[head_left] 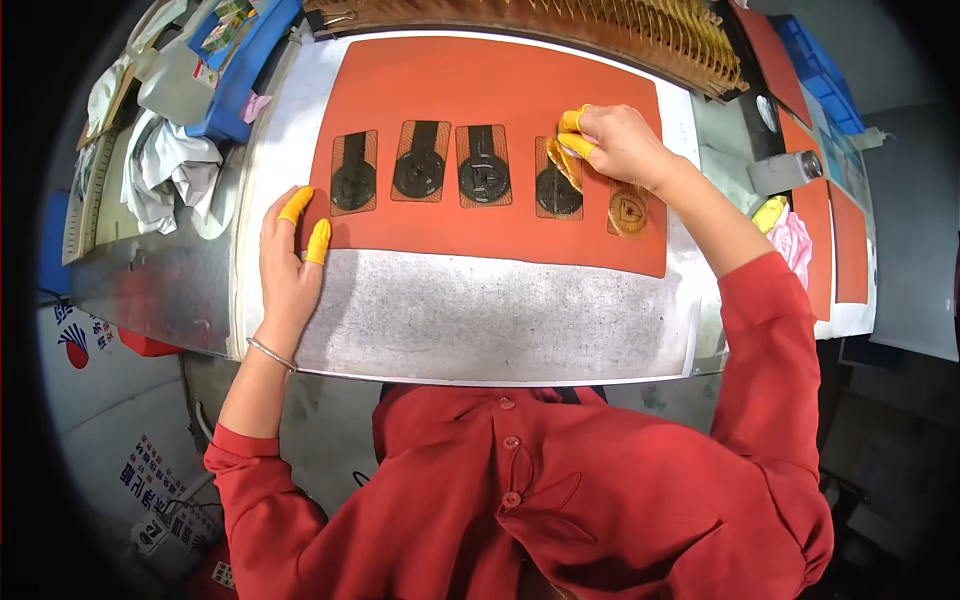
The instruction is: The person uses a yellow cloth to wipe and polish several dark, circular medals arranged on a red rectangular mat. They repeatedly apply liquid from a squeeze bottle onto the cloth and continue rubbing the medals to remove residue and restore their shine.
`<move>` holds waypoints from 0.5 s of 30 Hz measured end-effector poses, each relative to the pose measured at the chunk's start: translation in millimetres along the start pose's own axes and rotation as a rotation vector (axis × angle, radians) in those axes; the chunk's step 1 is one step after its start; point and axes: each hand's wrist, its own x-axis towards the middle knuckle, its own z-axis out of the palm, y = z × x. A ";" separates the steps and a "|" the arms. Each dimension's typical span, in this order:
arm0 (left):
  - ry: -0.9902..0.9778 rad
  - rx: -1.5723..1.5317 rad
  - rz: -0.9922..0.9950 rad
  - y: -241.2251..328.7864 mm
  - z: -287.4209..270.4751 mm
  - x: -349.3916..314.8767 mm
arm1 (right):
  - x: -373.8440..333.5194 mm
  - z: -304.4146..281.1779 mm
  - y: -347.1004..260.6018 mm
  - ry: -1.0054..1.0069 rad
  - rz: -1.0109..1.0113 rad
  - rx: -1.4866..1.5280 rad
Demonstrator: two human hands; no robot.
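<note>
A row of thin rectangular film pieces lies on an orange mat (440, 75). One piece (353, 183) at the left, like its neighbours, carries a black disc and strip on amber patterned film. My right hand (625, 143), wearing yellow finger cots, pinches a curled amber film (566, 166) over the fourth piece (558, 198). Whether that film is attached to the piece below, I cannot tell. Beneath my right wrist lies an amber piece (628, 213) with a round pattern. My left hand (288, 268) rests at the mat's left edge, cotted thumb and finger apart, holding nothing.
Along the far edge stands a brown rack (590, 35) of amber films. Blue bins (228, 112), a white cloth (165, 165) and a translucent jug (180, 82) are at the left. A small bottle (785, 173) and pink cloth (792, 243) sit at the right.
</note>
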 end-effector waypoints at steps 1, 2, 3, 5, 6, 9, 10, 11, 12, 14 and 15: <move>0.002 -0.013 -0.004 -2.7 -1.6 -0.7 | 7.6 1.8 0.1 -0.018 0.012 0.017; 0.006 -0.023 0.008 -4.9 -1.7 -2.8 | 6.0 9.2 -3.7 -0.024 -0.084 0.007; 0.009 -0.027 0.005 -6.3 -2.9 -4.0 | -0.2 16.6 -12.4 -0.030 -0.181 -0.003; 0.017 0.017 -0.007 -4.5 -1.4 -4.1 | -6.4 15.2 -36.7 -0.190 -0.267 0.000; 0.023 0.018 -0.006 -4.0 -1.0 -1.2 | -0.3 15.1 -29.3 -0.103 -0.261 0.035; 0.018 0.000 0.002 -0.6 -0.9 -0.1 | 23.6 9.7 -10.1 0.062 -0.066 0.025; 0.023 -0.016 0.001 -2.7 -1.2 -1.0 | 25.0 11.0 -12.6 0.036 -0.069 0.031; 0.029 -0.033 0.002 -5.4 -1.3 -2.1 | 23.8 13.3 -16.2 0.011 -0.071 0.035; 0.030 -0.036 0.010 -9.4 -1.0 -3.9 | 12.7 18.8 -24.9 -0.029 -0.168 0.055; 0.037 -0.021 0.008 -10.5 -0.4 -3.5 | -12.8 22.3 -54.9 -0.087 -0.334 0.067; 0.040 -0.003 0.000 -8.0 -1.6 -5.1 | -18.8 17.3 -64.0 -0.128 -0.320 0.072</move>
